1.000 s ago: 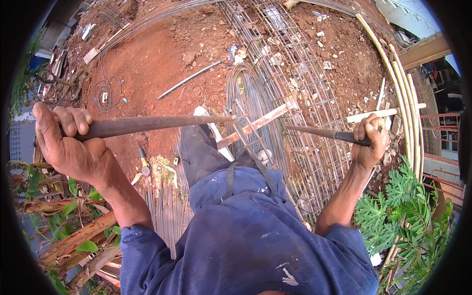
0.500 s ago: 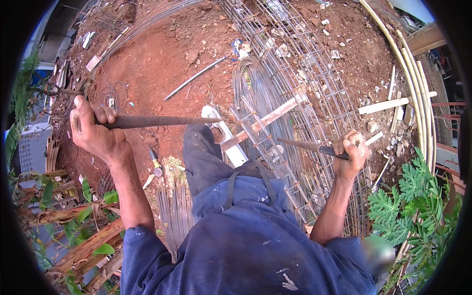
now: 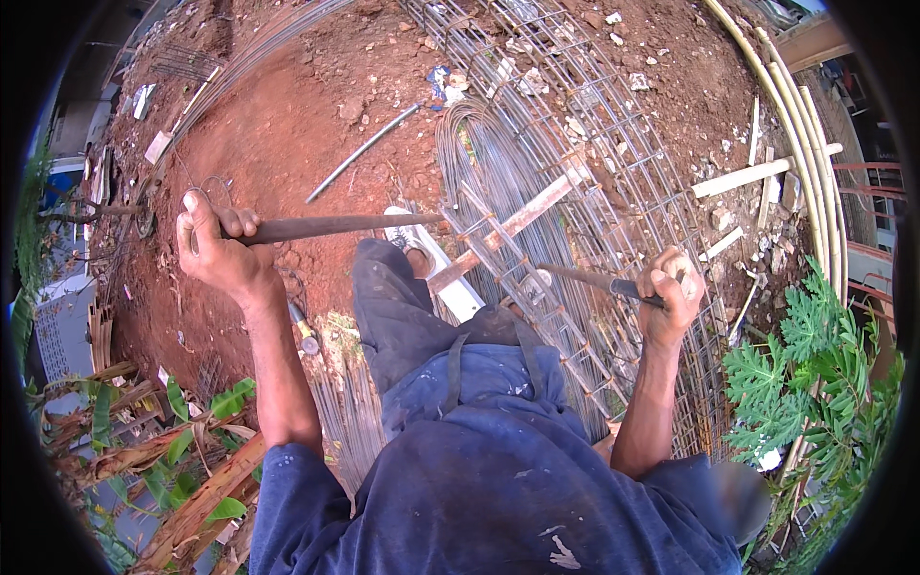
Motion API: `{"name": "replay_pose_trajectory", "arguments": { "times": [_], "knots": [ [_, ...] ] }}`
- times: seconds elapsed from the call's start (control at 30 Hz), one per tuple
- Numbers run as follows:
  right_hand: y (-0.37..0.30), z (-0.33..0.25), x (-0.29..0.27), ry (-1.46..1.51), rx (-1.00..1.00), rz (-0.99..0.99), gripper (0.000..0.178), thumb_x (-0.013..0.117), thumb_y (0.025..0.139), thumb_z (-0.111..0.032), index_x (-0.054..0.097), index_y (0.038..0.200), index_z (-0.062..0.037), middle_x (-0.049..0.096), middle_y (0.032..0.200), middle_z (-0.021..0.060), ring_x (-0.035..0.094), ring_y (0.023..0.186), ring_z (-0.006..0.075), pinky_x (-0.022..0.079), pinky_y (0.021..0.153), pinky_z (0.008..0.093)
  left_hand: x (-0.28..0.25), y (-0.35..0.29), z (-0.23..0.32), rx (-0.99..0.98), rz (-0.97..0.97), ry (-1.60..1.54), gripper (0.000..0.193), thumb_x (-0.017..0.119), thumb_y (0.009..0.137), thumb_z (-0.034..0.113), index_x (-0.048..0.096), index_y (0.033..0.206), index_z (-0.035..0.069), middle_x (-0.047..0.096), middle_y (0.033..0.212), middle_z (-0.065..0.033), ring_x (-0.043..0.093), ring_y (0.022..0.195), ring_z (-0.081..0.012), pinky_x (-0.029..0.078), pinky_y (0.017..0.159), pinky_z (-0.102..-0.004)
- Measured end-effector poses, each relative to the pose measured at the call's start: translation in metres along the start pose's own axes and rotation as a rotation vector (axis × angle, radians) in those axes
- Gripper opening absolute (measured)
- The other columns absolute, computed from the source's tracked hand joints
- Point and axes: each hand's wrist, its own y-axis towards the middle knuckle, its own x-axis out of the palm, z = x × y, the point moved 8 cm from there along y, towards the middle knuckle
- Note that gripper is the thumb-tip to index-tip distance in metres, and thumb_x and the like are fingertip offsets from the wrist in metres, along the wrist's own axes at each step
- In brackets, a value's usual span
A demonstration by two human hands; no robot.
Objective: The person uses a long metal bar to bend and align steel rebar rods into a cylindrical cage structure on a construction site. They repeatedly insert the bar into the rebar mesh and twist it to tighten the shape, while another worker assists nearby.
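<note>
My left hand (image 3: 226, 251) is closed round the near end of a long, rust-brown metal bar (image 3: 335, 225). Its far end reaches toward a narrow rebar cage (image 3: 537, 297) lying in front of my legs; whether they touch, I cannot tell. On the other side, my right hand (image 3: 674, 295) grips a second brown metal bar (image 3: 580, 275) by its dark, sleeve-like handle. That bar's far end also meets the narrow cage in the picture, with contact unclear. A reddish wooden plank (image 3: 522, 228) crosses beneath the cage.
Wider rebar cages (image 3: 613, 144) and a bundle of bent steel rods (image 3: 470, 144) lie on red soil. A metal pipe (image 3: 362, 153) lies ahead. Bamboo poles (image 3: 800, 125) and leafy plants (image 3: 800, 355) stand at the right, dry stalks (image 3: 192, 498) at the left.
My left hand has moved to the right with its bar. My right hand has shifted slightly left with its bar. The whole view has shifted a little; both grips stay closed.
</note>
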Motion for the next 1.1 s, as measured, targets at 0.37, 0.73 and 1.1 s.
{"name": "replay_pose_trajectory", "arguments": {
  "times": [0.37, 0.73, 1.1],
  "knots": [
    [0.002, 0.004, -0.005, -0.006, -0.069, 0.007, 0.019, 0.062, 0.076, -0.010, 0.045, 0.072, -0.0043, 0.043, 0.071, 0.0049, 0.040, 0.056, 0.0123, 0.033, 0.053, 0.0278, 0.000, 0.041, -0.027, -0.053, -0.009, 0.009, 0.031, 0.062, 0.097, 0.023, 0.046, 0.074, 0.011, 0.039, 0.055, 0.0003, 0.041, 0.046, -0.0111, 0.039, 0.045, -0.0287],
    [0.029, -0.014, 0.028, 0.045, -0.074, -0.037, 0.020, 0.060, 0.079, -0.007, 0.042, 0.071, -0.0075, 0.044, 0.074, 0.0061, 0.041, 0.056, 0.0134, 0.037, 0.053, 0.0279, 0.013, 0.197, -0.130, -0.054, 0.148, 0.086, 0.024, 0.074, 0.087, 0.015, 0.053, 0.084, 0.004, 0.047, 0.058, -0.0020, 0.043, 0.042, -0.0117, 0.039, 0.037, -0.0280],
    [0.107, -0.015, 0.152, -0.068, 0.037, -0.283, 0.022, 0.056, 0.084, -0.008, 0.039, 0.070, -0.0106, 0.035, 0.067, 0.0001, 0.033, 0.051, 0.0097, 0.031, 0.047, 0.0260, -0.040, 0.276, -0.210, 0.206, 0.271, 0.374, 0.034, 0.076, 0.084, 0.028, 0.059, 0.065, 0.007, 0.052, 0.059, 0.0012, 0.046, 0.059, -0.0112, 0.039, 0.055, -0.0325]
  ]
}}
